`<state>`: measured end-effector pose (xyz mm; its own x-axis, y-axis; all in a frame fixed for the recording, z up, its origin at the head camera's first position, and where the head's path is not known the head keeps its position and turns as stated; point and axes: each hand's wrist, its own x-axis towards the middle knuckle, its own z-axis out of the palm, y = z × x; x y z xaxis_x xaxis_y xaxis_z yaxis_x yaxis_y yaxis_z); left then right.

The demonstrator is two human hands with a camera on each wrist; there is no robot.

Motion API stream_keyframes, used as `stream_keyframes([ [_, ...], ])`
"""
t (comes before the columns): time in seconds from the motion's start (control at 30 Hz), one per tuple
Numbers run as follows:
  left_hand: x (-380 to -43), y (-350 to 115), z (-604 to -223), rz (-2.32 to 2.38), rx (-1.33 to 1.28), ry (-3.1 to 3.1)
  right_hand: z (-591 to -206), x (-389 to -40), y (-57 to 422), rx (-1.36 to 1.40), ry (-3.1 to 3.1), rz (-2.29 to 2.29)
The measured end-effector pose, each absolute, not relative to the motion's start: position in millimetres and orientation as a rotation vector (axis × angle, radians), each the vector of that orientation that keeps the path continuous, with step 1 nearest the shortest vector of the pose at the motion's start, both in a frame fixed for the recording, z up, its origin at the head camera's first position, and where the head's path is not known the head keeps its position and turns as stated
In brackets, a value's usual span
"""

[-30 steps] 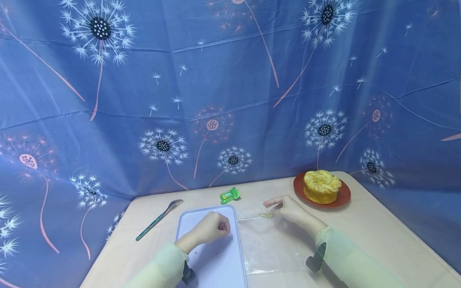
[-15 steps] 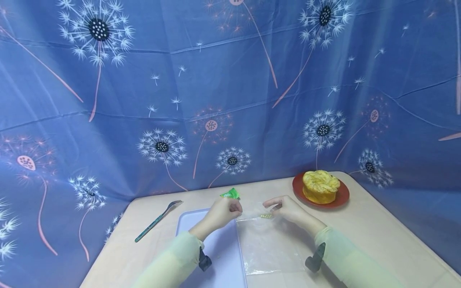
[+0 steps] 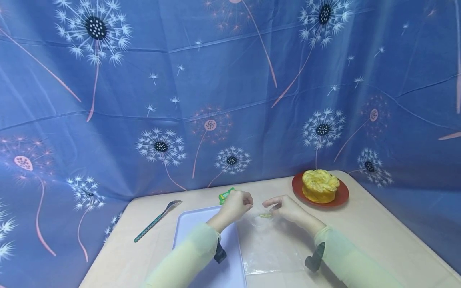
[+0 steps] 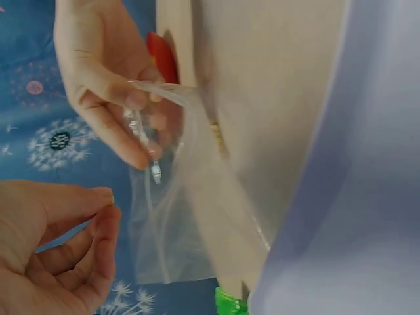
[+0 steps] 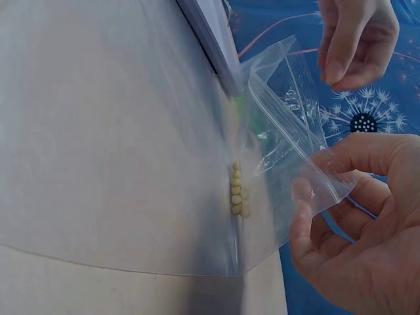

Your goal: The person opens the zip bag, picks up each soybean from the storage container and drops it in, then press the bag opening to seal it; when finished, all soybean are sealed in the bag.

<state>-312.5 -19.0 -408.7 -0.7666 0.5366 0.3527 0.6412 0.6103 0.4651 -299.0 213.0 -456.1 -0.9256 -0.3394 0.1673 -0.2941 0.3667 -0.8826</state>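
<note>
In the head view my left hand (image 3: 235,205) is over the far right corner of the lilac tray (image 3: 191,222). Its thumb and forefinger pinch a tiny yellow piece (image 4: 112,199), mostly covered by the fingertips in the left wrist view. To the right, my right hand (image 3: 288,211) holds the mouth of a clear zip bag (image 5: 275,128) between thumb and fingers, and the zip edges stand apart. Several small round pale-yellow beads (image 5: 236,190) lie in a row at the bag's fold. The left fingertips are near the bag's mouth, apart from it.
A green wrapped sweet (image 3: 224,196) lies behind the tray, partly covered by the left hand. Left of the tray is a fork (image 3: 154,226) with a green handle. A yellow cake (image 3: 319,189) sits on a red plate (image 3: 342,198) at the back right.
My left hand has moved from over the tray up and to the right, toward the bag's mouth. My right hand stays in place at the bag.
</note>
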Motion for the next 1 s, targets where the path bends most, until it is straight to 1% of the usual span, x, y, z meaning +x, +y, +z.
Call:
stream_keyframes([
  [0.23, -315.0, -15.2, -415.8, -0.843, -0.946, -2.652, -455.4, -298.1, 211.7, -0.610, 2.531, -1.648],
  [0.47, -303.8, -25.2, -404.8, -0.934, -0.987, -2.648, -454.5, -296.8, 212.1, -0.561, 2.534, -1.666],
  [0.73, -282.0, -67.9, -394.6, -0.961, -0.942, -2.769, -453.8, -298.4, 211.4, -0.545, 2.543, -1.638],
  [1.0, -268.6, -118.0, -408.3, -0.952, -0.968, -2.811, -454.6, -298.8, 213.2, -0.562, 2.551, -1.635],
])
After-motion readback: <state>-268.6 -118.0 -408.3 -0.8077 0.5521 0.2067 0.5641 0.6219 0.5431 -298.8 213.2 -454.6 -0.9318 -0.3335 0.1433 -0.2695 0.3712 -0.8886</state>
